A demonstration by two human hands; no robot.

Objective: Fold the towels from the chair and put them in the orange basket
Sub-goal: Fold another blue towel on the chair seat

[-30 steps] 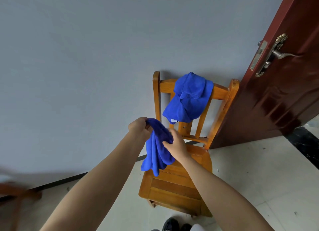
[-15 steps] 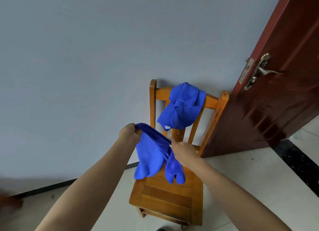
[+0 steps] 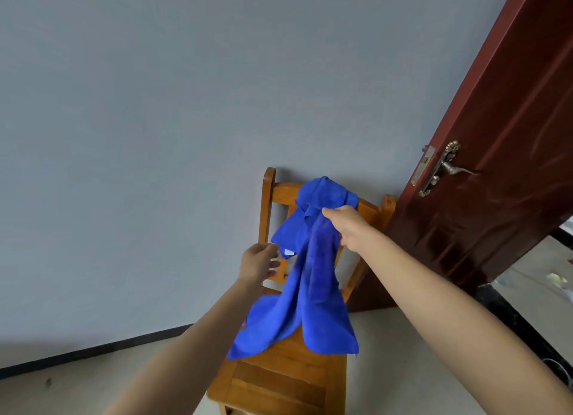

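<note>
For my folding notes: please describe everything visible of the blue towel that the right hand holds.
The held towel is bright blue, soft and fleecy-looking, not folded. The right hand grips its bunched top in front of the chair back. It hangs in two lobes whose ends reach over the seat. Its top overlaps a second blue towel draped on that back. The left hand, open, is beside it, apart.

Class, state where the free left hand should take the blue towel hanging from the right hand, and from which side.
Probably the lower left corner of the hanging towel, approached from the left: it splays out over the chair seat, nearest the left hand, while the right hand pinches the top.
</note>
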